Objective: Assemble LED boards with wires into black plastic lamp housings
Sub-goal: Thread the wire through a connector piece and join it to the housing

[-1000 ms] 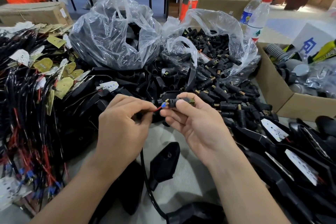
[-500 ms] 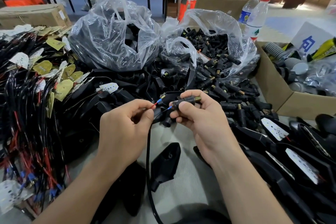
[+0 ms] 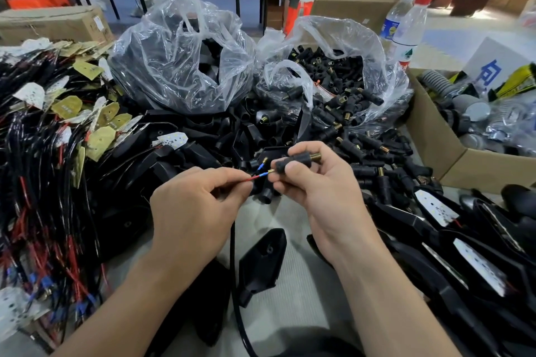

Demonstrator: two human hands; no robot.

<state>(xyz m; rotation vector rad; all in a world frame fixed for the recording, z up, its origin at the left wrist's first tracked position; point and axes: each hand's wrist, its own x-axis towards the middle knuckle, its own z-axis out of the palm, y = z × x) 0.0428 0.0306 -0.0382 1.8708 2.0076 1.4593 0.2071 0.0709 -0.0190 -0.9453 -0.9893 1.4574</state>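
cluttered desk [image 3: 304,284], wired led boards [image 3: 66,107] heaped left: left hand [image 3: 191,211] pinches the red wire [image 3: 246,180] just behind its blue terminal to steer it, right hand [image 3: 322,191] grips the black stem [image 3: 298,161], mouth turned to meet the tip; empty housing [image 3: 262,261] waits near, between the forearms.

The stem [image 3: 293,162] is matt black moulded plastic with a shiny brass-coloured threaded metal end. The red wire [image 3: 246,180] has smooth plastic insulation, a blue sleeve and a small metal tip. The housing [image 3: 262,258] is smooth, faintly glossy black plastic. The bags [image 3: 179,66] are clear, crinkled, glossy film. The box [image 3: 435,138] is plain brown cardboard; the table cover [image 3: 298,298] looks like ribbed grey cloth.
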